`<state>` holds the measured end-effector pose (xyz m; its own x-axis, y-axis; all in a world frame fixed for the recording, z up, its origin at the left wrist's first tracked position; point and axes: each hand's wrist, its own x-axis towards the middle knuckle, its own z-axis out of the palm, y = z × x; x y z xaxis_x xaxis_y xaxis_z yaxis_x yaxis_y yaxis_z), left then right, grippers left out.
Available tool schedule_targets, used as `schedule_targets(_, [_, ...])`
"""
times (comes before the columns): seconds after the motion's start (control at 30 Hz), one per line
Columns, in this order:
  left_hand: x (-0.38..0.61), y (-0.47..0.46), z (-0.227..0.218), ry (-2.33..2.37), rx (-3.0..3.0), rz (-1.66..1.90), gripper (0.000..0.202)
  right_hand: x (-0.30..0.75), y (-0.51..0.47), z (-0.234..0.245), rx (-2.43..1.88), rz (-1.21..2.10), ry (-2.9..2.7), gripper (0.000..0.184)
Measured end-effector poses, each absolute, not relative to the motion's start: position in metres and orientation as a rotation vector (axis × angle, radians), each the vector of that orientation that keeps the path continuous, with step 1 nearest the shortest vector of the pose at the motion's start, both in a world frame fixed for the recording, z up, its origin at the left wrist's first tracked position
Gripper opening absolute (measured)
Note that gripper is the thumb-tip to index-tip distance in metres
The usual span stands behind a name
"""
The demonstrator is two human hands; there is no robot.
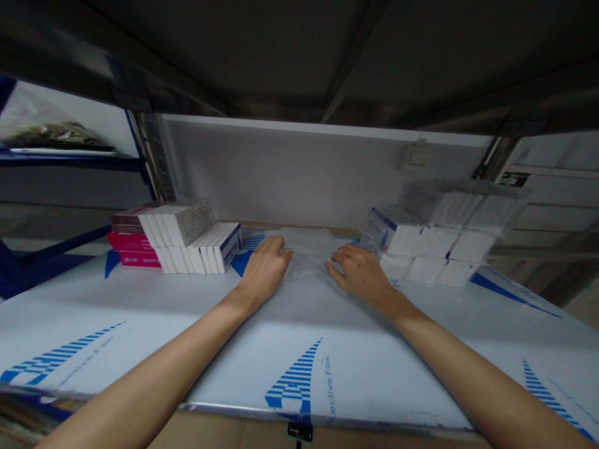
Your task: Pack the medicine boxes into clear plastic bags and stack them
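Observation:
A clear plastic bag (306, 259) lies on the film-covered shelf between my two hands, its outline faint. My left hand (267, 265) has its fingers curled closed on the bag's left side. On the opposite side, my right hand (360, 271) rests with bent fingers, a gap showing between thumb and forefinger. Its fingertips are by the bag's right edge; I cannot tell whether they touch it. White boxes (191, 243) stand in rows left of my left hand. Further white boxes (430, 240), partly wrapped in clear plastic, are stacked beyond my right hand.
Pink boxes (138, 249) sit at the far left of the shelf (224, 368), whose covering carries blue printing. A dark upper shelf (281, 56) hangs low overhead. Behind is a pale wall (290, 174) with a switch (416, 157). Metal posts (152, 156) flank the space.

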<state>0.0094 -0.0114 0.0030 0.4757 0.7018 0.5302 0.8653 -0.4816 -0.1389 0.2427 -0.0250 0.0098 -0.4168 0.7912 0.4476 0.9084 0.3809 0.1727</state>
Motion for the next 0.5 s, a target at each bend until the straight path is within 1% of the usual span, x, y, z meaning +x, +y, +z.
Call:
schedule_targets(0.07, [0.0098,-0.0117,0.0027,-1.314,-2.319,-0.544,0.035,0.2443,-0.0235,0.0090,-1.530,-0.564,-2.349,0.032])
schedule_targets(0.1, [0.0095,-0.0114,0.0023,-1.329,-2.294,-0.549,0.044,0.2456,-0.0232,0.0087,-1.547,-0.561,-2.344,0.038])
schedule_targets(0.17, [0.0084,-0.0103,0.0014,-1.387,-2.228,-0.587,0.063,0.2482,-0.0237,0.0087,-1.589,-0.564,-2.318,0.056])
schedule_targets(0.23, [0.0071,-0.0088,0.0004,-1.449,-2.208,-0.612,0.071,0.2498,-0.0252,0.0094,-1.621,-0.584,-2.282,0.066])
schedule_targets(0.3, [0.0066,-0.0080,-0.0002,-1.468,-2.277,-0.607,0.068,0.2501,-0.0260,0.0101,-1.598,-0.585,-2.284,0.064])
schedule_targets(0.33, [0.0069,-0.0080,-0.0005,-1.457,-2.322,-0.617,0.062,0.2497,-0.0257,0.0100,-1.559,-0.560,-2.302,0.060])
schedule_targets(0.43, [0.0100,-0.0093,-0.0018,-1.384,-2.381,-0.730,0.032,0.2476,-0.0213,0.0078,-1.456,-0.400,-2.282,0.038])
schedule_targets(0.47, [0.0111,-0.0098,-0.0024,-1.360,-2.384,-0.765,0.029,0.2472,-0.0191,0.0065,-1.443,-0.341,-2.248,0.031])
schedule_targets(0.5, [0.0119,-0.0101,-0.0030,-1.341,-2.389,-0.782,0.030,0.2473,-0.0169,0.0052,-1.435,-0.292,-2.217,0.027])
